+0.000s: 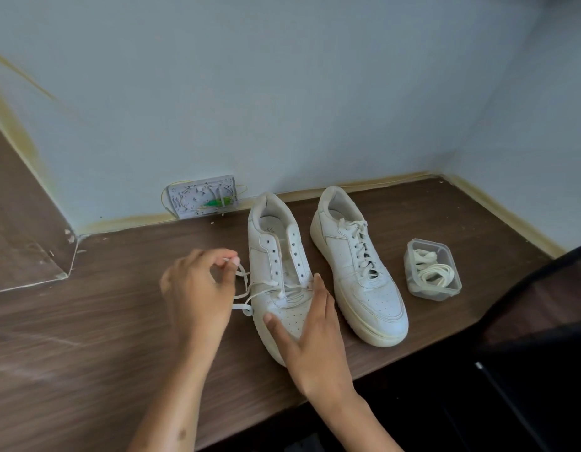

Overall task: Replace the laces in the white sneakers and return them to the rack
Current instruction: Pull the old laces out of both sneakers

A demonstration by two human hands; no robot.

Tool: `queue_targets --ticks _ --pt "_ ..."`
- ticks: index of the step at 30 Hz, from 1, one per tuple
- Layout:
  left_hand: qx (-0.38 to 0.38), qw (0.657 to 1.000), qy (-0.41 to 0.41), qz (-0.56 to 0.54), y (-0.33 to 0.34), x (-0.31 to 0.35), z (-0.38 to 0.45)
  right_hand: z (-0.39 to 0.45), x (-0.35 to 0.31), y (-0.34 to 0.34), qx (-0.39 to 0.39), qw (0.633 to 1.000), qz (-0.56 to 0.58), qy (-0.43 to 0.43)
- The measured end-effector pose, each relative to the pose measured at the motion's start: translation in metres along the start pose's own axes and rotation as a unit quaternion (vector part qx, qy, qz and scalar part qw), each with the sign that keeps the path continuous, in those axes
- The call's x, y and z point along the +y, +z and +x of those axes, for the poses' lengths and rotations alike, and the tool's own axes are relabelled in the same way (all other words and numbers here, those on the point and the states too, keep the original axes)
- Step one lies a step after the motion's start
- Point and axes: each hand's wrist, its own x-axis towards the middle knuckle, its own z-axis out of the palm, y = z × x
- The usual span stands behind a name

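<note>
Sneakers, two of them, white, stand side by side on a brown wood-grain tabletop (87, 337), heels toward the back wall and toes toward the front edge. The left sneaker (276, 256) sits near the middle of the tabletop and is mostly unlaced: its upper eyelets are bare and only the lowest rows carry a lace (246, 288), which trails off the shoe's left side in loose loops onto the wood. The left hand (197, 288) hovers just beside that shoe, thumb and fingertips curled together and pinching the lace near its free end. The right hand (312, 340) lies flat over the toe of the same shoe, fingers straight and spread, thumb along the toe box's left side and the forefinger reaching up to the lowest lacing; it presses the shoe down and grips nothing.

The right sneaker (357, 272) stands just to the right, close beside the first, fully laced with the ends lying loose over the tongue. Further right, toward the tabletop's right edge, a small clear tub (434, 272) without a lid holds a coil of cream laces (429, 272).

At the back edge, left of the shoes, a grey wall box (202, 199) with its cover off leans against the pale blue wall (282, 93), thin yellow and green wires showing inside it.
</note>
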Motion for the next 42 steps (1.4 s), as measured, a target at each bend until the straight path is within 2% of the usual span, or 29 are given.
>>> queue_targets --ticks 6,10,13,16,18,21,25,28,32,35,38,40,42 --pt "-0.087 0.995 0.041 -0.008 0.013 0.005 -0.009 -0.001 -0.001 0.0 -0.016 0.997 0.068 0.034" --pt "-0.132 0.987 0.054 -0.067 0.019 0.001 -0.009 0.001 -0.001 0.0 -0.001 0.995 0.096 0.033" --pt "-0.156 0.981 0.064 -0.094 0.02 -0.009 -0.005 0.004 0.0 -0.002 0.017 0.994 0.1 0.027" --pt "-0.164 0.981 0.077 -0.071 0.018 -0.016 -0.006 0.009 -0.001 -0.003 0.032 0.995 0.095 0.014" --pt "-0.166 0.983 0.067 -0.045 0.015 -0.018 -0.011 0.014 -0.002 -0.003 0.049 0.996 0.07 -0.016" --pt "-0.179 0.983 0.047 -0.006 0.011 -0.014 -0.024 0.025 -0.004 -0.004 0.077 0.994 -0.026 -0.077" --pt "-0.241 0.97 0.026 0.023 0.009 -0.004 -0.037 0.034 -0.005 -0.004 0.114 0.979 -0.124 -0.115" --pt "-0.271 0.962 0.006 0.043 0.009 -0.001 -0.039 0.037 -0.003 0.001 0.113 0.971 -0.163 -0.135" --pt "-0.322 0.943 0.03 0.083 0.008 0.003 -0.045 0.043 -0.001 0.001 0.081 0.986 -0.064 -0.129" --pt "-0.317 0.941 0.039 0.115 0.009 0.003 -0.048 0.044 0.002 -0.008 0.095 0.988 0.065 -0.101" --pt "-0.322 0.94 0.019 0.108 0.009 0.005 -0.046 0.039 -0.001 -0.024 0.131 0.96 0.245 -0.021" --pt "-0.332 0.937 0.011 0.105 0.009 0.006 -0.045 0.036 -0.001 -0.03 0.133 0.961 0.244 -0.014" --pt "-0.338 0.936 0.005 0.101 0.01 0.005 -0.044 0.033 -0.004 -0.029 0.141 0.98 0.111 -0.083"
